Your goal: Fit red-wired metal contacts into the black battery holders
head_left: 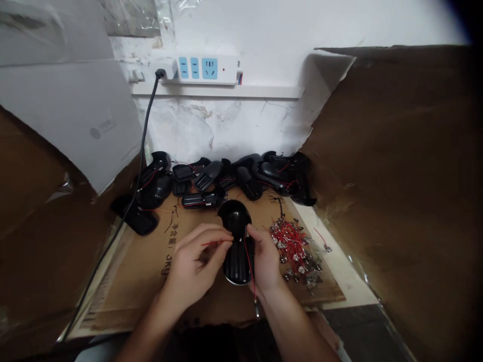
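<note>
Bare forearms (151, 317) reach over the near edge of the desk (353, 287) and meet at one black housing (237, 261), held upright near the middle of that edge, above a brown cardboard sheet (128, 281). Left hand (184, 269): thumb and fingertips drawn together in a pinch on a thin red wire (211, 243). Right hand (266, 261): partly curled, gripping the housing's right side, thumb at its upper edge; a second wire (249, 266) runs down beside it to a metal end below. Whether both wires are one piece, I cannot tell.

The housing looks like light, stiff plastic, glossy enough to slip, so the side walls seem the best hold. The wire looks soft and bendy, and its joints probably fragile; pinching near the end should steer it best.

Counted: one housing in hand; roughly a dozen other housings (249, 183) overlapping along the far edge, too tangled for an exact number; one heap of red-wired metal contacts (290, 241) toward the right edge, too many to count; one single contact (327, 248) apart, nearer that edge.
</note>
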`<state>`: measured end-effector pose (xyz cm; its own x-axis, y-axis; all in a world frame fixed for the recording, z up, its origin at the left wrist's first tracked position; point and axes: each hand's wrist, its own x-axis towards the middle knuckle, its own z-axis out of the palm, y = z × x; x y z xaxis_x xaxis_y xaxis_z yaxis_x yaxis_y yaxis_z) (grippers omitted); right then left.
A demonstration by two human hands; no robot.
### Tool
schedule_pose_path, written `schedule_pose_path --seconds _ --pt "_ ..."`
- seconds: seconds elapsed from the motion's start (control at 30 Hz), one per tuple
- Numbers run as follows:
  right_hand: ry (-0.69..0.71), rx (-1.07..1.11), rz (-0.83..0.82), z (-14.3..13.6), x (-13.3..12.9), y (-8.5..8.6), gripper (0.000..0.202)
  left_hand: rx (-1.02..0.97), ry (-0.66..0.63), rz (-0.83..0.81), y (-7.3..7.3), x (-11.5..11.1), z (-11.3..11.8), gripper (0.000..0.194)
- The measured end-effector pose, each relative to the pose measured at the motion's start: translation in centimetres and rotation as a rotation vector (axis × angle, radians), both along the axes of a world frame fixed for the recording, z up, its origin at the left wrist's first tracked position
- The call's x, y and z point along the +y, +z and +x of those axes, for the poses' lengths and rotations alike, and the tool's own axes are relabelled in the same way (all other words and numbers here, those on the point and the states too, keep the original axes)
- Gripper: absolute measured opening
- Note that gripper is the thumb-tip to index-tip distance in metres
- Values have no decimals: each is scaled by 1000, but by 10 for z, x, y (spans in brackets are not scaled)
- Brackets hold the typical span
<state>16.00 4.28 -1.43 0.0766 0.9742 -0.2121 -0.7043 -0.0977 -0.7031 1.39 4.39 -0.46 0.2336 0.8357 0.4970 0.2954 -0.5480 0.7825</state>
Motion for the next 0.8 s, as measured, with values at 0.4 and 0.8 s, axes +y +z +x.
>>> schedule_pose_path --seconds 0.4,0.8 --pt "-5 -163 196 -1 -2 -23 22 -130 19 -378 4 2 5 20" --pt "-66 -261 179 1 0 -25 22 -482 -115 -842 -7 4 4 26"
